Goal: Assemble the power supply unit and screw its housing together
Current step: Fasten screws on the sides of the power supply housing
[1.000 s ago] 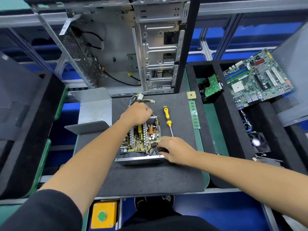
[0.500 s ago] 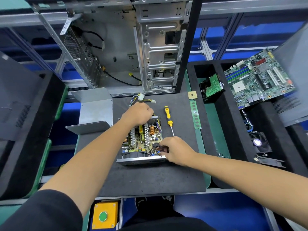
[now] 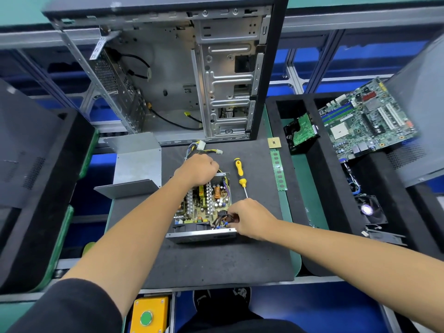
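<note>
Right grip (image 3: 248,218) pinching black part on power supply (image 3: 204,207), left grip (image 3: 195,170) holding cables

Black short sleeve (image 3: 72,306) on left arm; forearms bare.

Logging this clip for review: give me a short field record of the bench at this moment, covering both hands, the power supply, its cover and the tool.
left hand: fist on the far end of the power supply, over its cable bundle
right hand: fingers pinch dark wiring at the near right corner
power supply: open, circuit board exposed, on black mat
housing cover: off, lying left of the unit
screwdriver: yellow handle, untouched, right of the unit
</note>
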Demonstrator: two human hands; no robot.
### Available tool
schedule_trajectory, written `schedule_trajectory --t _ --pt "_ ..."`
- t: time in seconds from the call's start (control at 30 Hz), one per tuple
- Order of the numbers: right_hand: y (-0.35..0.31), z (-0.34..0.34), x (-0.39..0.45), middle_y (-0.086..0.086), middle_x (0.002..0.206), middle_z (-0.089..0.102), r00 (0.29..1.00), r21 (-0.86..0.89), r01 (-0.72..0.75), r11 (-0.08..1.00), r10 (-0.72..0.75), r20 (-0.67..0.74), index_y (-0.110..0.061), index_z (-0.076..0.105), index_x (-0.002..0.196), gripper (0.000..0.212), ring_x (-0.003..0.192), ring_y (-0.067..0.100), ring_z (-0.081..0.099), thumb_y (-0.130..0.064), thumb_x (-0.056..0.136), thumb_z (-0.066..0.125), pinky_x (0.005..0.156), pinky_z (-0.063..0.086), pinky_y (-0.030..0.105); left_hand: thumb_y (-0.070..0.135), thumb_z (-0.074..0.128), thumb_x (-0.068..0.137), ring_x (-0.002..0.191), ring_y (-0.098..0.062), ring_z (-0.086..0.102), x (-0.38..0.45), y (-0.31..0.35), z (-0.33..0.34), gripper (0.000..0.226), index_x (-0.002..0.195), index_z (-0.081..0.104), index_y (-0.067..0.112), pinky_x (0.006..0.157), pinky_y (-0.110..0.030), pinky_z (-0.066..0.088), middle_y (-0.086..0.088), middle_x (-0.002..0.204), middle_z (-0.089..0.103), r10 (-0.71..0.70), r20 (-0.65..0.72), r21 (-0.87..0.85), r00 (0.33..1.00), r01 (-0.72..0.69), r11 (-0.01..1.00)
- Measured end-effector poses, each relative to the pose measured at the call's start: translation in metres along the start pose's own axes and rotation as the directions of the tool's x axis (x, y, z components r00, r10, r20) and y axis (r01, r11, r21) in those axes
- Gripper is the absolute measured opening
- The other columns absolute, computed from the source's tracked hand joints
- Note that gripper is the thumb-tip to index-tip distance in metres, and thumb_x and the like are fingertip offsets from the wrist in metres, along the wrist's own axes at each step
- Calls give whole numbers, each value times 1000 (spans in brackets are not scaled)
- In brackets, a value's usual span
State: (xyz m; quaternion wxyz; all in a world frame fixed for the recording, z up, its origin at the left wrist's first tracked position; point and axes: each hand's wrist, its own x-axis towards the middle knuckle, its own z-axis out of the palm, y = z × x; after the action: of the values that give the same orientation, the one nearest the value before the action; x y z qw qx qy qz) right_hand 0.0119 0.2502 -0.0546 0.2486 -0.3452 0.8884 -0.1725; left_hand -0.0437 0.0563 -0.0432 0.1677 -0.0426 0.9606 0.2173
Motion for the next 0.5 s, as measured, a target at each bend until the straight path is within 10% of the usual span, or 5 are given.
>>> schedule_trajectory --t 0.23,0.5 --pt "11 -62 16 -13 60 58 994 176 29 984 -47 101 -8 71 77 4 53 -1 51 -11 76 71 53 35 5 25 42 92 72 -22 51 1 -3 2 27 75 52 8 59 -33 35 -5 78 55 -32 -79 -131 996 22 991" --pt "7 -112 61 0 58 61 975 246 -144 959 180 -129 -13 55 59 40 47 6 52 -21 98 48 56 46 24 12 50 90 82 -20 51 3 -27 -30 11 84 59 13 66 -28 37 -1 87 58 -230 -255 -334 939 137 933"
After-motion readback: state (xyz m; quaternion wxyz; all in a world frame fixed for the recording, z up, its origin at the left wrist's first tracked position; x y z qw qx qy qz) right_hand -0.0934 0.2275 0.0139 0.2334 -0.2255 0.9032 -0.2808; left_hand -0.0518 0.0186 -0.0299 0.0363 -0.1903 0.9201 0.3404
